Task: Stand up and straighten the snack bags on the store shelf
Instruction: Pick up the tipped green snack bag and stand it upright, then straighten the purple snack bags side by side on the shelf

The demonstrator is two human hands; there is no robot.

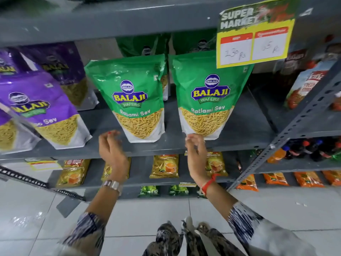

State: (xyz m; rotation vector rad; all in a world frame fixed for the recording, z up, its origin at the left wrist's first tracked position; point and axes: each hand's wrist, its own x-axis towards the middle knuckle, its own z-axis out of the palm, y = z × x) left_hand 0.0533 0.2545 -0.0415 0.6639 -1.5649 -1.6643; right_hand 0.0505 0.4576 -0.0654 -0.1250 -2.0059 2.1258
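Note:
Two green Ratlami Sev bags stand upright side by side on the grey shelf: the left green bag and the right green bag. More green bags stand behind them. My left hand hovers at the shelf edge, just left of the left green bag's base, fingers apart and empty. My right hand is at the bottom left corner of the right green bag, fingers curled near it; I cannot tell whether they touch. Purple sev bags lean at the left.
A yellow price sign hangs from the shelf above, over the right bag's top. Tea packets fill the lower shelves. A slotted upright divides off the right rack with red bags and drink bottles. White tiled floor lies below.

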